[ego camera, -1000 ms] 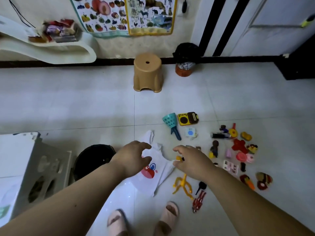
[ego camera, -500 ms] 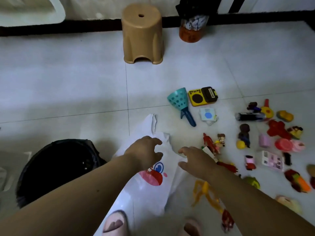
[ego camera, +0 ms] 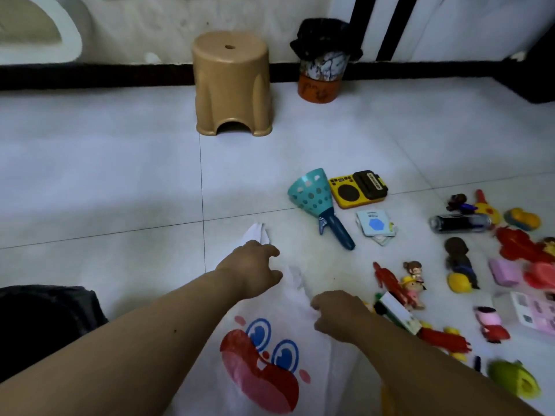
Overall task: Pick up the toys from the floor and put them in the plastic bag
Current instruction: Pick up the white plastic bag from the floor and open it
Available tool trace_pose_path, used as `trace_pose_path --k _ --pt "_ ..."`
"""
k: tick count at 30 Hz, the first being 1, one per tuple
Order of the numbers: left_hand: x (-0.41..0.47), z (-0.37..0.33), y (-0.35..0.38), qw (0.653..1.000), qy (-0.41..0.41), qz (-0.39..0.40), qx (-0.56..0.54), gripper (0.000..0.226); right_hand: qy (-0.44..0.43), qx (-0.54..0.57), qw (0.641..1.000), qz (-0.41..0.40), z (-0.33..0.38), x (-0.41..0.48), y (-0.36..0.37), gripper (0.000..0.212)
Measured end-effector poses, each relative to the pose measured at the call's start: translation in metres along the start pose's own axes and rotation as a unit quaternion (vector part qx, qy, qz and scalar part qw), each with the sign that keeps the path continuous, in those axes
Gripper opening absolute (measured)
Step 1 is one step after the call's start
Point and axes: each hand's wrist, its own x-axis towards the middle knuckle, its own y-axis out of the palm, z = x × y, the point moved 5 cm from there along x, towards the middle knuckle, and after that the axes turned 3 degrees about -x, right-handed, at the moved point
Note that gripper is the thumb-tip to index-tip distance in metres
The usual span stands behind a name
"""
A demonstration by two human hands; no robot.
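A white plastic bag [ego camera: 261, 364] with a red and blue cartoon face lies on the tiled floor in front of me. My left hand [ego camera: 252, 271] grips its top just below a handle loop, fingers and thumb curled. My right hand [ego camera: 339, 313] pinches the bag's upper edge a little to the right. Toys lie scattered to the right: a teal scoop cup [ego camera: 312, 196], a yellow toy radio [ego camera: 357, 189], a card stack [ego camera: 375, 226], a small doll [ego camera: 414, 283], a pink pig figure [ego camera: 489, 322] and a green toy [ego camera: 513, 382]. My right forearm covers some toys.
A tan plastic stool [ego camera: 231, 85] stands by the far wall, with an orange pot [ego camera: 319, 91] lined with a black bag beside it. A black bin [ego camera: 45, 319] sits at the lower left. Bare tiles lie between the stool and the bag.
My view has dropped closer to the floor. Both hands have come down onto the bag's top and closed on it, and its upper edge now creases between them.
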Motion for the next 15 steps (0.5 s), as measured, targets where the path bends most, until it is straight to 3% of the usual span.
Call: trace_pose_path --k 3,6,11,15 --pt "0.006 0.0 -0.023 0.999 -0.012 -0.024 -0.034 0.061 -0.035 -0.007 0.997 -0.071 0.009 -0.013 -0.044 0.032" --pt "0.02 0.0 -0.054 0.996 -0.022 -0.06 -0.064 0.065 -0.09 -0.094 0.979 -0.154 0.024 -0.034 -0.096 0.026" --pt "0.05 0.01 -0.102 0.981 -0.03 -0.124 -0.146 0.074 -0.154 -0.228 0.927 -0.253 0.037 -0.07 -0.17 0.027" --pt "0.06 0.018 -0.131 0.941 -0.07 -0.168 -0.286 0.097 -0.183 -0.306 0.873 -0.333 0.04 -0.094 -0.213 0.017"
